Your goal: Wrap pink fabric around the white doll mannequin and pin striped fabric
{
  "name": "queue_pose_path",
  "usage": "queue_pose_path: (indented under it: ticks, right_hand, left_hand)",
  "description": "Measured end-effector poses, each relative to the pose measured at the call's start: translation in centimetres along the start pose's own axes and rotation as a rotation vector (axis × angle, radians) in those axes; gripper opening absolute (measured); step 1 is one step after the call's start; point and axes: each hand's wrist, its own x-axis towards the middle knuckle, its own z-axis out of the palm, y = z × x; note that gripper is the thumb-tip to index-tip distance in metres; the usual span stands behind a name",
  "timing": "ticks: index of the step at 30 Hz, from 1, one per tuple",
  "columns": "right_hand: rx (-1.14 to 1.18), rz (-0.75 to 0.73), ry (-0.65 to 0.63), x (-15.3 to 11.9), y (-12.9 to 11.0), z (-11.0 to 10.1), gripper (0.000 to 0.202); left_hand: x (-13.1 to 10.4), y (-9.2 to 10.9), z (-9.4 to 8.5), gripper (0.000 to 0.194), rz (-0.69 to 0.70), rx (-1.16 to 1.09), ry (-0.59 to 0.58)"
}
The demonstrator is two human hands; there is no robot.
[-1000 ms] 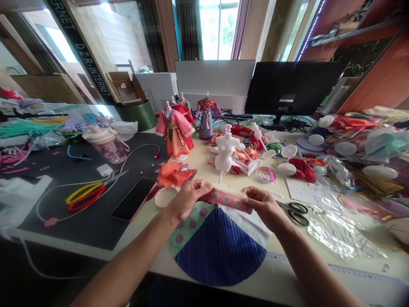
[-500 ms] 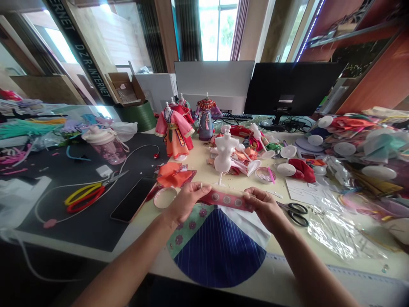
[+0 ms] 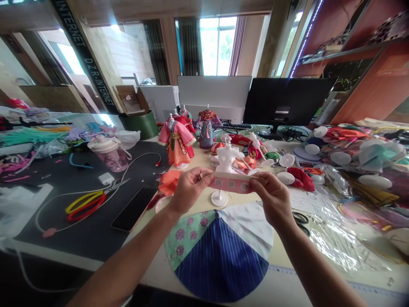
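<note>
A pink fabric strip (image 3: pixel 231 183) with pale round motifs is stretched between my two hands. My left hand (image 3: pixel 191 187) pinches its left end, and my right hand (image 3: pixel 274 194) pinches the right end. Just behind the strip stands a small white mannequin (image 3: pixel 226 158), its round base showing below the strip. Under my hands a round cloth (image 3: pixel 223 256) of dark blue striped, green flowered and white sections lies flat on the table.
Red-and-yellow scissors (image 3: pixel 86 204) and a phone (image 3: pixel 136 209) lie at the left. Dressed doll figures (image 3: pixel 177 143) stand behind. Black-handled scissors (image 3: pixel 300 221), clear plastic bags (image 3: pixel 341 247) and piled fabrics (image 3: pixel 348 138) are at the right.
Both hands have raised the strip away from the round cloth, up in front of the mannequin. More of the cloth's green and white parts shows. The camera view has tilted up slightly.
</note>
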Motion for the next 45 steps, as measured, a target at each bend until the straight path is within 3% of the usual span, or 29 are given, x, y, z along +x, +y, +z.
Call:
queue_pose_path:
  ticks: [5, 11, 26, 45]
  right_hand:
    - [-0.048, -0.149, 0.073, 2.6, -0.2, 1.3, 0.016]
    - [0.009, -0.223, 0.093, 4.4, 0.8, 2.2, 0.018]
    - [-0.098, -0.286, 0.100, 4.9, 1.8, 2.8, 0.016]
    - [-0.054, -0.268, 0.192, 5.3, 2.3, 3.7, 0.017]
  left_hand:
    - [2.3, 0.6, 0.4, 0.028, 0.049, -0.073, 0.094]
    - [4.1, 0.3, 0.5, 0.023, 0.129, -0.058, 0.086]
    - [6.0, -1.0, 0.1, 0.022, 0.174, -0.085, -0.014]
    - [6.2, -0.9, 1.0, 0.025, 0.096, -0.215, 0.029]
